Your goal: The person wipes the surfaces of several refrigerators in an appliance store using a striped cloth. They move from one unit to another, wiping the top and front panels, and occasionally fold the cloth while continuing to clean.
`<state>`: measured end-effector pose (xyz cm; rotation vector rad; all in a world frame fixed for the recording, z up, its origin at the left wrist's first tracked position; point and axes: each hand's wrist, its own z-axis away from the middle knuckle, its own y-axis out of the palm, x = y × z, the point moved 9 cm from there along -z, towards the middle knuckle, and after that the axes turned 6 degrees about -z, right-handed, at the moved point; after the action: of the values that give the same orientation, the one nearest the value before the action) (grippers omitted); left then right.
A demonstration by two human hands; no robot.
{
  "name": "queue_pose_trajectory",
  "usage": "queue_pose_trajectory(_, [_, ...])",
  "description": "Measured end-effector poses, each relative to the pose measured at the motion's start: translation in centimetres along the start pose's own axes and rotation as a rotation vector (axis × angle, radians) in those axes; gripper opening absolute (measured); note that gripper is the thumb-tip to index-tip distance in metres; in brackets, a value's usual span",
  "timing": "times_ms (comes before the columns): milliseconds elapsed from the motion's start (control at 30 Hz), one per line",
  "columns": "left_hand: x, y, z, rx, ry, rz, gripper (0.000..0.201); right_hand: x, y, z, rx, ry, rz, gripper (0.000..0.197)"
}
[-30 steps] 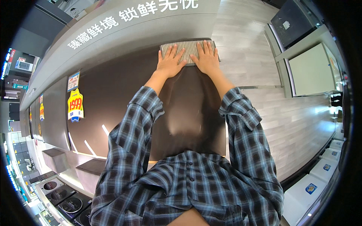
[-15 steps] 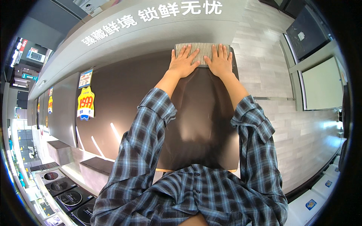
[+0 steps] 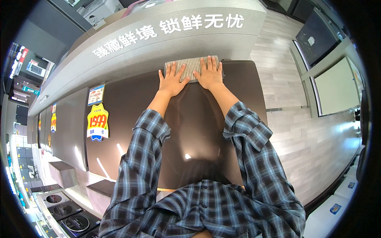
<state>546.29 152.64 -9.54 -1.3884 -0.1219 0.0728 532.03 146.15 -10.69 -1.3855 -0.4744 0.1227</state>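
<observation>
A folded cloth with beige and grey stripes (image 3: pixel 192 66) lies flat along the far edge of a glossy dark brown lid (image 3: pixel 190 123), probably the top of a chest freezer. Pressing on its left part is my left hand (image 3: pixel 172 82), palm down with the fingers spread. My right hand (image 3: pixel 210 76) rests on the right part the same way, its thumb close to the cloth's middle. Neither hand wraps round the cloth. Both arms reach forward, nearly straight, across the lid.
A grey ledge (image 3: pixel 222 41) with white lettering rises behind the lid. Price tags (image 3: pixel 97 122) stand at its left, beside a grey appliance (image 3: pixel 69 127). Pale tiled floor (image 3: pixel 283 139) lies to the right. A low box (image 3: pixel 101 194) sits at the lower left.
Both hands and the cloth have slid left along the lid's far edge, away from its right corner. The fingers stay spread on the cloth. The view has shifted slightly.
</observation>
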Motion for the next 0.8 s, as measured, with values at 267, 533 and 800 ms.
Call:
queue_pose_trajectory(267, [0.9, 1.0, 1.2, 0.053, 0.026, 0.071, 0.072, 1.0, 0.8, 1.2, 0.065, 0.086, -0.020, 0.071])
queue_pose_trajectory(533, [4.7, 3.5, 5.9, 0.067, 0.089, 0.096, 0.074, 5.6, 3.9, 5.7, 0.067, 0.151, 0.006, 0.072])
queue_pose_trajectory(800, [4.9, 6.0, 12.2, 0.033, 0.149, 0.095, 0.073, 6.7, 6.7, 12.5, 0.035, 0.201, 0.006, 0.074])
